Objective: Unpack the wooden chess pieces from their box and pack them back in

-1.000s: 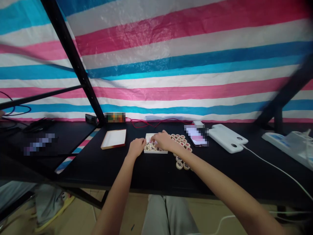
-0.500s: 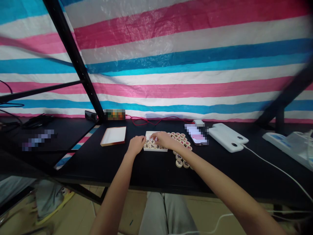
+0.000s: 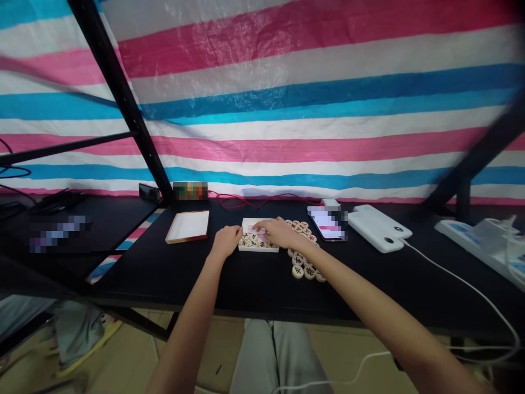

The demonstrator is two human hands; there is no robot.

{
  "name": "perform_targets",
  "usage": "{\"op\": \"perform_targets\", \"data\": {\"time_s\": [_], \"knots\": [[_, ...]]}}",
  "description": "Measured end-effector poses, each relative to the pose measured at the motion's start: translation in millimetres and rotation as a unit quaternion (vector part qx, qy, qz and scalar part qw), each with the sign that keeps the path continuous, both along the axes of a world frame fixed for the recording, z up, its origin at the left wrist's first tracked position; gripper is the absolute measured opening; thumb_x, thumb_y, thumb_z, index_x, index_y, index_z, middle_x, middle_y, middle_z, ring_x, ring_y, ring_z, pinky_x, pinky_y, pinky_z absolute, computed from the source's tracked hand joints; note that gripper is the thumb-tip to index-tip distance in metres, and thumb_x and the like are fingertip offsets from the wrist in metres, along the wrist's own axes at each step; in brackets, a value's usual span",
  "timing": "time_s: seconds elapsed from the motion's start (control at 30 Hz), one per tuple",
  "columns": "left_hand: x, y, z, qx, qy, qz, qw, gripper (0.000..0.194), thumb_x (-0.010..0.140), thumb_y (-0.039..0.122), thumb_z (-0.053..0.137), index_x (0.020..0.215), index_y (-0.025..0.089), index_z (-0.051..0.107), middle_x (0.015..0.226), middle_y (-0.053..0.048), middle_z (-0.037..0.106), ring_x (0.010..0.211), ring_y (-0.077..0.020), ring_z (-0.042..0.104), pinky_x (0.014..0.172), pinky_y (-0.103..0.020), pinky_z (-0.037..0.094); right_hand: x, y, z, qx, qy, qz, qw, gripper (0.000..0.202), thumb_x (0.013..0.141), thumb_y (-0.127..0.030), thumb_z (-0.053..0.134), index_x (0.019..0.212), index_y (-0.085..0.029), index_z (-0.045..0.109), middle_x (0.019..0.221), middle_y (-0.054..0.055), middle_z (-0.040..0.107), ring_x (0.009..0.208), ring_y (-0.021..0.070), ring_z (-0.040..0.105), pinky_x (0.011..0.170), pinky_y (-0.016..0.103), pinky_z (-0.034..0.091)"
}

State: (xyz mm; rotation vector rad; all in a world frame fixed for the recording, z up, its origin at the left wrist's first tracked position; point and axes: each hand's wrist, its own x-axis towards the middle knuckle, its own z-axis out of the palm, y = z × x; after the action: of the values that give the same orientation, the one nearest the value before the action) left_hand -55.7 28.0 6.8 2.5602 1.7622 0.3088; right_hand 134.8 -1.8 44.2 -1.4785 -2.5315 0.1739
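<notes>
A white box (image 3: 258, 250) on the black table holds several round chess pieces with black characters, in rows along its near side. At the box's left edge rests my left hand (image 3: 227, 241), its fingers close together; whether anything is between them is hidden. My right hand (image 3: 276, 231) reaches over the box from the right, fingers apart and pointing down at its inside, with nothing visible held. Several more pieces (image 3: 297, 272), some with red and some with black characters, lie right of the box, partly under my right forearm.
An open box lid (image 3: 188, 225) lies to the left. At the right are a phone (image 3: 328, 223), a white device (image 3: 379, 228) with a cable, and a power strip (image 3: 479, 241). Black frame bars (image 3: 123, 98) rise at the left. A person's leg (image 3: 76, 334) shows below.
My right hand's fingers have shifted slightly within the box and spread a little. My left hand stays by the box's left edge. The whole view has shifted slightly.
</notes>
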Motion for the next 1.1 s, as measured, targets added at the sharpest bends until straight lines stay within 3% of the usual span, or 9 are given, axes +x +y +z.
{"op": "perform_targets", "data": {"time_s": [0.13, 0.27, 0.43, 0.53, 0.73, 0.9, 1.0, 1.1], "knots": [[-0.4, 0.1, 0.2, -0.012, 0.001, 0.005, 1.000, 0.047, 0.086, 0.043, 0.020, 0.089, 0.021, 0.062, 0.085, -0.007, 0.064, 0.079, -0.0175, 0.058, 0.067, -0.024, 0.038, 16.3, -18.0, 21.0, 0.012, -0.013, -0.021, 1.000, 0.028, 0.078, -0.015, 0.043, 0.101, -0.023, 0.057, 0.099, 0.003, 0.061, 0.090, 0.0166, 0.054, 0.077, 0.029, 0.029], [0.1, 0.0, 1.8, -0.018, 0.002, 0.004, 1.000, 0.045, 0.086, 0.041, 0.022, 0.092, 0.021, 0.061, 0.088, -0.007, 0.064, 0.081, -0.0178, 0.057, 0.070, -0.024, 0.038, 45.0, -53.9, 40.0, -0.065, -0.004, 0.046, 0.997, 0.017, 0.075, -0.026, 0.052, 0.088, -0.022, 0.061, 0.089, 0.002, 0.061, 0.084, 0.0161, 0.053, 0.076, 0.027, 0.032], [0.7, -0.9, 4.0, -0.021, -0.003, 0.007, 1.000, 0.045, 0.086, 0.041, 0.022, 0.091, 0.020, 0.062, 0.088, -0.008, 0.064, 0.081, -0.0189, 0.058, 0.069, -0.025, 0.039, 65.3, -93.1, 36.8, -0.124, -0.032, 0.070, 0.989, 0.028, 0.066, -0.030, 0.063, 0.094, -0.027, 0.061, 0.103, 0.003, 0.055, 0.098, 0.0198, 0.048, 0.085, 0.031, 0.030], [0.5, -1.6, 4.2, -0.022, -0.005, 0.009, 1.000, 0.044, 0.086, 0.041, 0.023, 0.091, 0.020, 0.062, 0.088, -0.008, 0.064, 0.081, -0.0188, 0.058, 0.069, -0.025, 0.039, 64.9, -101.6, 29.4, -0.104, -0.046, 0.053, 0.992, 0.028, 0.068, -0.024, 0.061, 0.095, -0.028, 0.060, 0.101, 0.003, 0.054, 0.096, 0.0184, 0.048, 0.084, 0.030, 0.031], [-0.8, -1.0, 2.2, -0.012, -0.001, 0.001, 1.000, 0.046, 0.086, 0.042, 0.021, 0.089, 0.020, 0.061, 0.085, -0.007, 0.064, 0.078, -0.0186, 0.058, 0.068, -0.025, 0.038, 54.8, -100.4, 21.6, -0.051, -0.058, 0.063, 0.995, 0.019, 0.069, -0.024, 0.060, 0.088, -0.025, 0.060, 0.098, 0.003, 0.054, 0.093, 0.0187, 0.048, 0.082, 0.031, 0.032], [-0.7, -1.5, 3.2, -0.014, -0.001, -0.003, 1.000, 0.046, 0.086, 0.041, 0.020, 0.088, 0.020, 0.061, 0.085, -0.008, 0.064, 0.079, -0.0182, 0.057, 0.068, -0.025, 0.038, 40.8, -92.6, 36.8, -0.027, -0.016, 0.076, 0.997, 0.018, 0.073, -0.034, 0.056, 0.087, -0.023, 0.060, 0.096, 0.002, 0.056, 0.091, 0.0175, 0.049, 0.082, 0.029, 0.032], [-0.3, -2.2, 4.2, -0.019, -0.004, 0.000, 1.000, 0.045, 0.086, 0.040, 0.022, 0.089, 0.020, 0.061, 0.086, -0.007, 0.064, 0.080, -0.0177, 0.057, 0.068, -0.024, 0.038, 30.2, -70.2, 45.3, -0.015, 0.018, 0.069, 0.997, 0.024, 0.076, -0.039, 0.052, 0.092, -0.023, 0.059, 0.096, 0.002, 0.058, 0.089, 0.0165, 0.051, 0.079, 0.027, 0.034], [0.2, -2.9, 4.9, -0.024, -0.006, 0.007, 1.000, 0.044, 0.086, 0.040, 0.022, 0.089, 0.020, 0.061, 0.086, -0.007, 0.064, 0.081, -0.0173, 0.057, 0.068, -0.024, 0.038, 20.1, -36.1, 42.1, 0.004, -0.006, 0.035, 0.999, 0.028, 0.075, -0.043, 0.052, 0.093, -0.022, 0.058, 0.094, 0.003, 0.060, 0.086, 0.0173, 0.053, 0.072, 0.026, 0.036]]}}
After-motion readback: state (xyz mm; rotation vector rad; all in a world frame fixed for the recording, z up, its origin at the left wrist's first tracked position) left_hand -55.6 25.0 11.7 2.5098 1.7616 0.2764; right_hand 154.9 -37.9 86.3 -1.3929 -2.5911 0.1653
